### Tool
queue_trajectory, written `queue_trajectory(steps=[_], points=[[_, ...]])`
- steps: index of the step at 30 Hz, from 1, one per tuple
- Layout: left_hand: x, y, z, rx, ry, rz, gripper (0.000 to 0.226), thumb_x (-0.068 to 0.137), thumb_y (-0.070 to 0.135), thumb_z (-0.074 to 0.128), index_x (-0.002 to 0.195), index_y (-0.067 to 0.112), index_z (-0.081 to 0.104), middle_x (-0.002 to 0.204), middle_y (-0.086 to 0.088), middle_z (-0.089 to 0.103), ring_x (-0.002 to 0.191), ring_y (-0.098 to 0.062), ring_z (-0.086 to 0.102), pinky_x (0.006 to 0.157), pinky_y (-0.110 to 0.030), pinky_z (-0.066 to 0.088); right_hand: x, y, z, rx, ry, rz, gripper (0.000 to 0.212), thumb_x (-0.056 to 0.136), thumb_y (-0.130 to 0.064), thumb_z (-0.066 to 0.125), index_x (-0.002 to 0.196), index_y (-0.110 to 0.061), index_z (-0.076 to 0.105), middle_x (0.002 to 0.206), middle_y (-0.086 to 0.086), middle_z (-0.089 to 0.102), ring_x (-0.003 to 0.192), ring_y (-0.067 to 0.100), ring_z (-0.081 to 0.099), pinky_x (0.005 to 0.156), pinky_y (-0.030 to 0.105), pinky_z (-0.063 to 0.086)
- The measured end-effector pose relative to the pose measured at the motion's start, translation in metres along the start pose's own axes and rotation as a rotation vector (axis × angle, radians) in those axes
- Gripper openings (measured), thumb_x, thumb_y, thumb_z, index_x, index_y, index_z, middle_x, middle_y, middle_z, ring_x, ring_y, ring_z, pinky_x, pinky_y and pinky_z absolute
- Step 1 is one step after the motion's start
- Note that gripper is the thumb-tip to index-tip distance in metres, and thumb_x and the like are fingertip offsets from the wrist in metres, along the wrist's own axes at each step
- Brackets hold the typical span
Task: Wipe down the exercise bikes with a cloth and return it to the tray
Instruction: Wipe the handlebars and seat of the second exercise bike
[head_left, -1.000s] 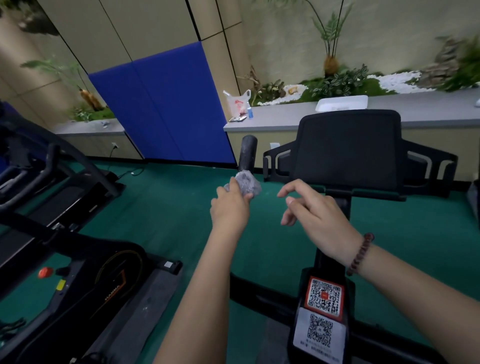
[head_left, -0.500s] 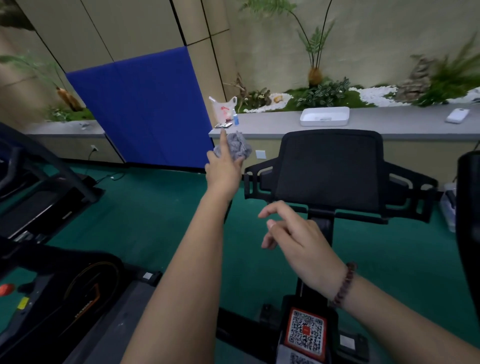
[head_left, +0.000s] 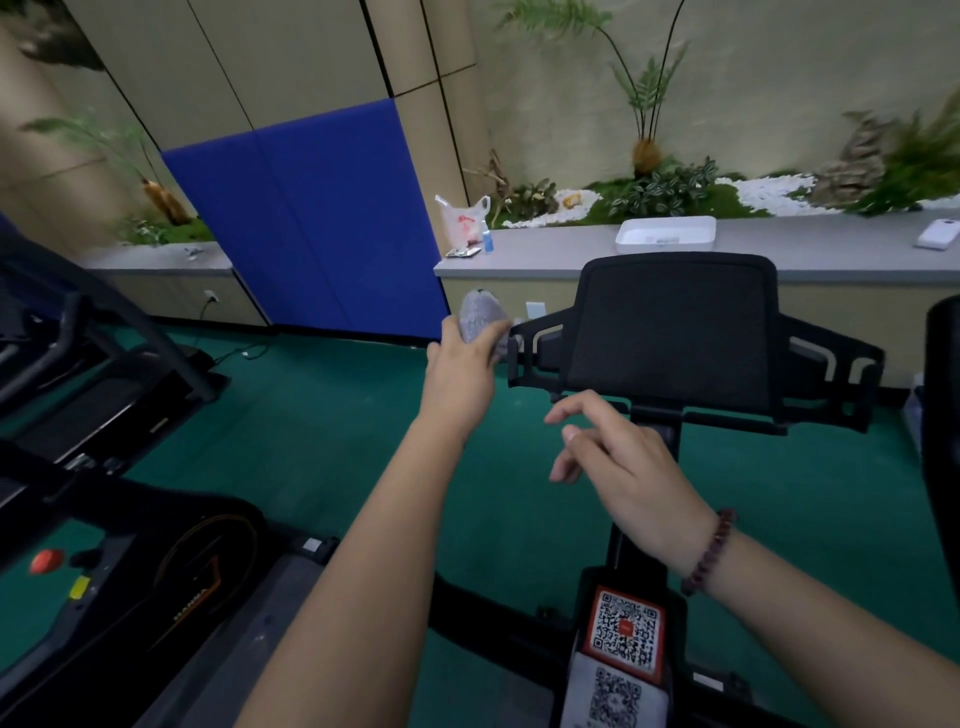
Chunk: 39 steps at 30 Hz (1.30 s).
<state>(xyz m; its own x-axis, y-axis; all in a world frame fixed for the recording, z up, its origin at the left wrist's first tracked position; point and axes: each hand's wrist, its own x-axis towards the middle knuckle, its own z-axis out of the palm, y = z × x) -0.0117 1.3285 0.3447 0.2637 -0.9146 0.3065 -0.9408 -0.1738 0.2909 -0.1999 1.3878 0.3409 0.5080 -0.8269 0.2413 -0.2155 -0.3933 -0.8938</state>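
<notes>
My left hand (head_left: 460, 371) grips a bunched grey cloth (head_left: 480, 321), held against the left end of the black handlebar bracket of the exercise bike (head_left: 670, 338) in front of me. The handle under the cloth is hidden. My right hand (head_left: 621, 467), with a bead bracelet on the wrist, hovers with relaxed fingers and holds nothing, just below and in front of the bike's black console panel. A white tray (head_left: 666, 234) sits on the grey ledge (head_left: 810, 249) behind the bike.
Another black machine (head_left: 130, 561) with a red knob stands at lower left, a treadmill-like frame beyond it. Green carpet (head_left: 332, 415) lies between them. A plastic bag (head_left: 465, 221), a small bottle and a white device (head_left: 937, 235) sit on the ledge. A blue wall pad (head_left: 311, 223) stands behind.
My left hand with the cloth rose from the lower handle grip, then came down and right to the left end of the handlebar bracket. My right hand barely moved.
</notes>
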Motion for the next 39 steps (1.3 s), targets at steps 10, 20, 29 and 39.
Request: queue_trajectory(steps=[10, 20, 29, 39], points=[[-0.057, -0.023, -0.003, 0.117, -0.184, -0.063, 0.030, 0.097, 0.027, 0.038, 0.124, 0.028, 0.051, 0.119, -0.013, 0.037, 0.091, -0.029, 0.038, 0.081, -0.038, 0.038, -0.001, -0.003, -0.004, -0.019, 0.005, 0.034, 0.019, 0.096, -0.019, 0.039, 0.089, -0.034, 0.048, 0.066, 0.000, 0.067, 0.070, 0.032, 0.063, 0.072, 0.049, 0.051], [-0.007, -0.002, 0.003, 0.024, -0.038, -0.029, 0.029, 0.097, 0.021, 0.041, 0.125, 0.025, 0.049, 0.139, -0.014, 0.027, 0.107, -0.036, 0.038, 0.090, -0.043, 0.037, 0.006, 0.001, -0.006, 0.024, 0.021, 0.046, 0.019, 0.096, -0.020, 0.039, 0.090, -0.033, 0.049, 0.066, 0.002, 0.066, 0.071, 0.037, 0.060, 0.070, 0.050, 0.049], [0.038, 0.013, -0.011, -0.048, -0.050, -0.044, 0.030, 0.098, 0.023, 0.038, 0.126, 0.024, 0.049, 0.137, -0.017, 0.028, 0.107, -0.039, 0.038, 0.091, -0.043, 0.036, 0.005, 0.003, -0.004, 0.025, 0.015, 0.015, 0.018, 0.096, -0.021, 0.039, 0.091, -0.034, 0.049, 0.067, 0.003, 0.066, 0.069, 0.036, 0.060, 0.069, 0.053, 0.050], [-0.037, -0.012, -0.003, 0.019, -0.206, -0.091, 0.030, 0.097, 0.027, 0.040, 0.124, 0.023, 0.050, 0.126, -0.017, 0.036, 0.096, -0.035, 0.040, 0.086, -0.040, 0.036, 0.003, 0.002, -0.001, -0.019, 0.018, -0.009, 0.016, 0.096, -0.017, 0.040, 0.091, -0.028, 0.051, 0.065, 0.001, 0.066, 0.068, 0.031, 0.062, 0.071, 0.049, 0.051]])
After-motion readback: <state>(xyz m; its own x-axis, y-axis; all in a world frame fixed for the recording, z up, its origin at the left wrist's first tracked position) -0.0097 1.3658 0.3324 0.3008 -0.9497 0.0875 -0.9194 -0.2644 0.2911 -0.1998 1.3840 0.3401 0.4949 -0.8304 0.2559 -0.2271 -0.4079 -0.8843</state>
